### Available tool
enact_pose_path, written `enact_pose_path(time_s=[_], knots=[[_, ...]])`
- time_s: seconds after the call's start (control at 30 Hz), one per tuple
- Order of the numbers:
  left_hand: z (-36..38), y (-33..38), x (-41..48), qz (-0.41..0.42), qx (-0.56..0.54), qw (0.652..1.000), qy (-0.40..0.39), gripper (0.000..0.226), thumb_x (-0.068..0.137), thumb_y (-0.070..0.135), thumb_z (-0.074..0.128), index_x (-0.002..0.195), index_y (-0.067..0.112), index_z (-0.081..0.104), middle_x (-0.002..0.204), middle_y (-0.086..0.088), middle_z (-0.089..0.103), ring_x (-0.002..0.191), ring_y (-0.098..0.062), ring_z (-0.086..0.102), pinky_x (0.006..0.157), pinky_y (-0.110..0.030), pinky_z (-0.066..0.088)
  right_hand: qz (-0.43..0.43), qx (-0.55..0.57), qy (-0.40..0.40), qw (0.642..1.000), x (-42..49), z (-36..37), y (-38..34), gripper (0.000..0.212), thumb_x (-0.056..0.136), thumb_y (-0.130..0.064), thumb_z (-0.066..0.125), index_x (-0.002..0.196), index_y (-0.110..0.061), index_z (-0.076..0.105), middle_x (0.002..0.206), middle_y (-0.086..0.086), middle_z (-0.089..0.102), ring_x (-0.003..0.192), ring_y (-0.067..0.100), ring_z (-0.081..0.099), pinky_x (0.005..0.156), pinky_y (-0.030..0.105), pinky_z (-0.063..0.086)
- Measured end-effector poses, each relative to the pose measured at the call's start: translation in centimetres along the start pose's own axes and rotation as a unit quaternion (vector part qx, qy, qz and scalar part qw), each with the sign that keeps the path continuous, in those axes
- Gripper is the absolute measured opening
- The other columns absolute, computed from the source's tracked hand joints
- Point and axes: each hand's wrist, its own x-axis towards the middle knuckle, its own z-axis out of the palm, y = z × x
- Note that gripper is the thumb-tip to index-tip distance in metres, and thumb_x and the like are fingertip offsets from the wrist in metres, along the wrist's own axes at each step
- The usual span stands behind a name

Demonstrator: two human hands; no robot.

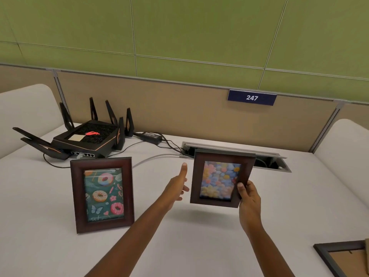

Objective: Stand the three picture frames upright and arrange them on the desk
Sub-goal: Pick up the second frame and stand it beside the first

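Observation:
A dark wooden frame with a donut picture [102, 194] stands upright on the white desk [199, 236] at the left. A second dark frame with a pastel flower picture [219, 179] hangs tilted above the desk's middle, gripped at its lower right corner by my right hand [248, 200]. My left hand [178, 186] is open just left of that frame, fingers apart, not touching it. A third frame [343, 258] lies flat, back side up, at the bottom right corner, partly cut off by the image edge.
A black router with several antennas [87, 136] sits at the back left, with a power brick [151, 136] and cables running to an open cable slot [265, 156] at the back. A beige partition with a "247" sign [252, 97] walls the rear.

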Motion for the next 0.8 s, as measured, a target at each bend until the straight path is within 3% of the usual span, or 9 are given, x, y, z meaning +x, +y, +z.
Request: enact_pose_path(time_s=[0.1, 0.27, 0.53, 0.8], knots=[[0.2, -0.7, 0.2, 0.003, -0.022, 1.0, -0.012, 0.071, 0.091, 0.058, 0.012, 0.13, 0.007, 0.044, 0.124, -0.02, 0.055, 0.105, -0.027, 0.05, 0.098, -0.04, 0.041, 0.02, -0.002, -0.026, 0.999, -0.1, 0.5, -0.2, 0.013, 0.093, -0.016, 0.042, 0.098, -0.016, 0.054, 0.095, -0.001, 0.063, 0.091, 0.014, 0.062, 0.063, 0.015, 0.058], [-0.3, -1.5, 0.8, 0.024, -0.093, 0.995, -0.019, 0.072, 0.092, 0.057, 0.008, 0.133, 0.01, 0.044, 0.131, -0.019, 0.054, 0.116, -0.03, 0.053, 0.101, -0.04, 0.04, 0.053, -0.012, -0.059, 0.997, -0.5, 1.2, -0.2, 0.017, 0.093, -0.017, 0.041, 0.091, -0.021, 0.057, 0.094, -0.002, 0.065, 0.087, 0.013, 0.065, 0.062, 0.016, 0.058], [-0.8, -3.0, 1.8, 0.049, -0.164, 0.985, -0.008, 0.062, 0.094, 0.051, 0.008, 0.138, 0.019, 0.035, 0.145, -0.012, 0.043, 0.132, -0.032, 0.042, 0.112, -0.046, 0.028, 0.097, -0.038, -0.085, 0.991, -1.3, 2.6, 1.0, 0.017, 0.094, -0.019, 0.04, 0.094, -0.022, 0.056, 0.095, -0.004, 0.065, 0.087, 0.012, 0.064, 0.065, 0.019, 0.057], [-0.9, -4.4, 2.1, 0.054, -0.215, 0.975, -0.015, 0.066, 0.093, 0.052, 0.004, 0.134, 0.018, 0.043, 0.135, -0.013, 0.052, 0.118, -0.032, 0.054, 0.099, -0.045, 0.042, 0.122, -0.042, -0.093, 0.987, -1.8, 3.3, 2.2, 0.015, 0.092, -0.02, 0.043, 0.089, -0.024, 0.057, 0.094, -0.004, 0.066, 0.086, 0.012, 0.064, 0.061, 0.016, 0.056]])
